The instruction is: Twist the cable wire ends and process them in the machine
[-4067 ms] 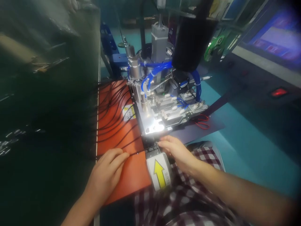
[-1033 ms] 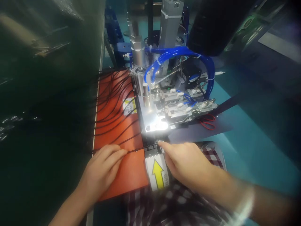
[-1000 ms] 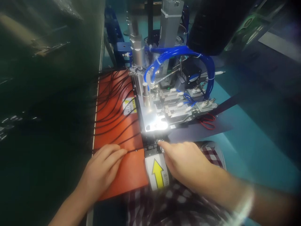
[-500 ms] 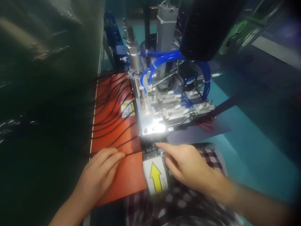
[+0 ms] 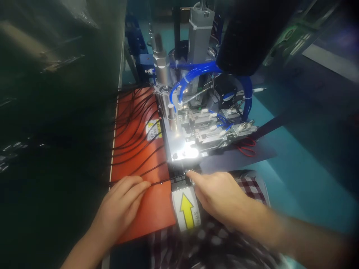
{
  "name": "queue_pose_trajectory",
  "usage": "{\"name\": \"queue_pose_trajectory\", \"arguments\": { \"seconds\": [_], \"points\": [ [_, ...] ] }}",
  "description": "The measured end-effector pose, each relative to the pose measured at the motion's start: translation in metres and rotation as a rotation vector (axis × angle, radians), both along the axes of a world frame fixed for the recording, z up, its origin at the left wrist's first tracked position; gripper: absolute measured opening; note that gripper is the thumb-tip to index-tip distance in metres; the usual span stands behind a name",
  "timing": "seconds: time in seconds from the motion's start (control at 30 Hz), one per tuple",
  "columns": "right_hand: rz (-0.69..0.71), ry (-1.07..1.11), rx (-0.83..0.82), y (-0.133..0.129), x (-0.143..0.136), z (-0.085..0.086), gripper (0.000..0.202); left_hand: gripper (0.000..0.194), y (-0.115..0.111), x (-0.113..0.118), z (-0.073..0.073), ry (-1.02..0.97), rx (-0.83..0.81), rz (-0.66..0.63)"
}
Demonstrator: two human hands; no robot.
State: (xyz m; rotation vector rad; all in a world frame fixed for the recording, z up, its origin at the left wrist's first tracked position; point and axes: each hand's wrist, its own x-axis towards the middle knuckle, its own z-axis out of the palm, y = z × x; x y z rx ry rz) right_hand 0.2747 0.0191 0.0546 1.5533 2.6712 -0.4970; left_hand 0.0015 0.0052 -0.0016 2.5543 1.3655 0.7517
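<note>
My left hand is over the orange plate, its thumb and fingers pinched on a thin black cable. That cable runs right, across the dark slotted track at the front of the machine. At the cable's right end is my right hand, index fingertip pressed down at the track and thumb tucked beneath. The right fingers are closed together there and cover the cable's tip. Just in front of the track lies a white label with a yellow arrow.
Several black cables lie side by side across the orange plate, passing a warning label. Behind the track stands a metal machine with blue air hoses. A dark cylinder hangs above it.
My right index finger has bent more, and its thumb has drawn in under it. The left hand keeps its pinch on the cable. The whole view has shifted slightly.
</note>
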Motion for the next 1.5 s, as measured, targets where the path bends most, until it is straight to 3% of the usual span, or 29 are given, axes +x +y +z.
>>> {"name": "queue_pose_trajectory", "arguments": {
  "seconds": [0.13,0.23,0.37,0.47,0.53,0.63,0.7,0.73,0.87,1.1,1.3,1.5],
  "points": [
    [-0.009,0.166,0.048,-0.003,0.011,-0.009,0.039,0.026,-0.001,-0.003,-0.004,0.009,0.013,-0.002],
    [0.008,0.207,0.064,-0.009,0.011,-0.015,0.044,0.028,-0.001,-0.002,0.001,0.028,0.046,-0.022],
    [0.023,0.116,0.057,-0.011,0.0,-0.011,0.045,0.027,0.0,0.0,0.011,0.082,0.091,-0.066],
    [-0.016,0.173,0.015,-0.008,-0.003,-0.006,0.041,0.028,-0.001,0.0,0.009,0.118,0.097,-0.058],
    [-0.149,0.356,-0.068,-0.005,0.001,-0.009,0.031,0.028,-0.002,-0.002,0.004,0.101,0.111,-0.031],
    [-0.499,0.705,-0.317,-0.001,0.008,-0.025,0.019,0.028,-0.003,-0.004,-0.003,0.077,0.113,-0.022],
    [-0.6,0.883,-0.5,0.002,0.008,-0.04,0.027,0.027,-0.003,-0.003,-0.003,0.065,0.1,-0.021],
    [-0.602,0.907,-0.509,0.003,0.007,-0.047,0.033,0.027,-0.003,-0.003,-0.002,0.058,0.093,-0.02],
    [-0.579,0.95,-0.455,0.006,-0.006,-0.061,0.04,0.027,-0.002,0.0,0.001,0.032,0.08,-0.019],
    [-0.548,1.002,-0.359,0.006,-0.013,-0.061,0.034,0.026,-0.001,-0.002,0.002,0.077,0.069,-0.026],
    [-0.609,1.039,-0.465,-0.003,0.003,-0.067,0.036,0.023,0.0,0.003,0.012,0.028,0.041,-0.021],
    [-0.772,1.062,-0.526,-0.029,0.032,-0.087,0.042,0.023,0.001,0.009,0.021,0.004,0.013,-0.014]
  ]
}}
